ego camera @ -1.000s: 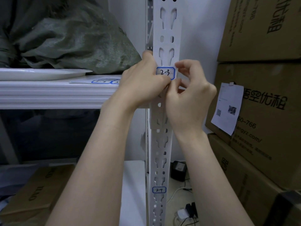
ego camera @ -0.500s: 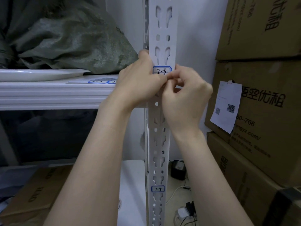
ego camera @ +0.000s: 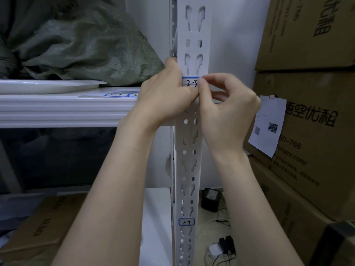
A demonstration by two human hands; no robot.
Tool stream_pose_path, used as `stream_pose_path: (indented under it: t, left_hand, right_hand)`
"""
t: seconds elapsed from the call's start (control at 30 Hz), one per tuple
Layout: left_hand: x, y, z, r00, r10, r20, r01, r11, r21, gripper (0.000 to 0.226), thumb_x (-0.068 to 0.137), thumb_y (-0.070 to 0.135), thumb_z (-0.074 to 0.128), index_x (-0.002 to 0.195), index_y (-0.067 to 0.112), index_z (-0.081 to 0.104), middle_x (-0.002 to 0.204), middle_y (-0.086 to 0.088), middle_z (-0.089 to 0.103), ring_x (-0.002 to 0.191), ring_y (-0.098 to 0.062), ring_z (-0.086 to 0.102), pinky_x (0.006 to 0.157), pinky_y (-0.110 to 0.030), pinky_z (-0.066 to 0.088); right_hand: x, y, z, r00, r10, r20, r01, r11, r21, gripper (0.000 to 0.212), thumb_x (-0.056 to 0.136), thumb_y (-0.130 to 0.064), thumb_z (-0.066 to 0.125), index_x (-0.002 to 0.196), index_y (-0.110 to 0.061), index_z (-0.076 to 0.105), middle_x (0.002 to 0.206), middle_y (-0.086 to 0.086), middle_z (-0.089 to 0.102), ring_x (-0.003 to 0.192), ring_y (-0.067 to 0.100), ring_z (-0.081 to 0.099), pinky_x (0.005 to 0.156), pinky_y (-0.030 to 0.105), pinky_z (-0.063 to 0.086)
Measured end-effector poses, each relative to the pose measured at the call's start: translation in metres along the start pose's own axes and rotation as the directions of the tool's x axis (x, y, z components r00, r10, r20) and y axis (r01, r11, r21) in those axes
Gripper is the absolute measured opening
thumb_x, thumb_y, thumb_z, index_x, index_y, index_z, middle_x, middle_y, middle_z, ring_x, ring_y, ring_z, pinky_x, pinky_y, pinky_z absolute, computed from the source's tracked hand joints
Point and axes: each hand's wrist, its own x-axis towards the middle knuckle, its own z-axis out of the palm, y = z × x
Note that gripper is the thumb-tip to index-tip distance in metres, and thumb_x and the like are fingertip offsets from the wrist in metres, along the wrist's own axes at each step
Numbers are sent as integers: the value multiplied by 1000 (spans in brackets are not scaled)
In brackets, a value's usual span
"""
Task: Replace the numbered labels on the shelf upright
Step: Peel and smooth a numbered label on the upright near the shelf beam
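A white slotted shelf upright (ego camera: 194,31) runs down the middle of the head view. A blue-bordered label marked 2-3 (ego camera: 190,82) sits on it at shelf height. My left hand (ego camera: 167,95) wraps around the upright's left edge beside that label, its fingers curled below it. My right hand (ego camera: 224,104) has its fingers curled, and one fingertip picks at the label's right edge. Lower down, a second label marked 2-4 (ego camera: 186,222) is stuck flat on the upright.
A white shelf board (ego camera: 63,108) at left carries a sheet of blue-bordered labels (ego camera: 123,94), a white plate (ego camera: 48,86) and a green sack (ego camera: 82,45). Cardboard boxes (ego camera: 311,112) stack at right. Chargers and cables (ego camera: 217,248) lie on the floor.
My right hand has closed in on the 2-3 label's right edge and now covers part of it. The view has shifted slightly; my left hand keeps its hold on the upright.
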Motion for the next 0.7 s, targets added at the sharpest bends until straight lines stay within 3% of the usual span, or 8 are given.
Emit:
stream_pose_path:
  t: [0.1, 0.23, 0.4, 0.6, 0.7]
  left_hand:
    - [1, 0, 1, 1000, 8, -11, -8, 1000, 12, 31, 88, 27, 55, 107, 14, 35, 76, 7, 46, 84, -30, 49, 58, -31, 31]
    - [0, 0, 1, 1000, 10, -8, -10, 1000, -1, 33, 88, 30, 57, 109, 12, 37, 77, 5, 48, 88, -30, 53, 66, -37, 32]
    - [0, 1, 0, 1000, -10, -19, 10, 1000, 15, 35, 86, 24, 59, 113, 13, 38, 80, 7, 49, 90, -29, 53, 69, -35, 33]
    - [-1, 1, 2, 1000, -16, -25, 16, 999, 34, 32, 85, 21, 58, 107, 14, 36, 77, 6, 46, 86, -30, 49, 68, -36, 30]
    - [-1, 2, 1, 1000, -14, -28, 15, 999, 44, 32, 84, 19, 57, 106, 14, 34, 76, 6, 44, 85, -30, 47, 67, -36, 28]
  right_hand:
    - [2, -1, -1, 1000, 15, 26, -15, 999, -30, 7, 88, -15, 70, 90, -11, 75, 80, -10, 69, 79, 1, 68, 62, 17, 56]
    - [0, 0, 0, 999, -9, 43, 13, 996, -92, 7, 88, -15, 67, 87, -12, 73, 84, -6, 72, 72, 8, 70, 62, 34, 58]
    - [0, -1, -1, 999, -27, 26, 29, 998, -50, 12, 89, -4, 65, 99, -6, 71, 91, -2, 73, 85, 7, 69, 65, 26, 60]
    - [-2, 1, 0, 999, -32, 12, 33, 996, -78, 17, 88, -2, 61, 97, -7, 75, 87, 2, 76, 75, 16, 72, 65, 40, 60]
    - [-1, -2, -1, 1000, -29, 4, 29, 994, -109, 23, 87, 2, 58, 97, -8, 76, 86, 2, 76, 74, 13, 70, 66, 33, 58]
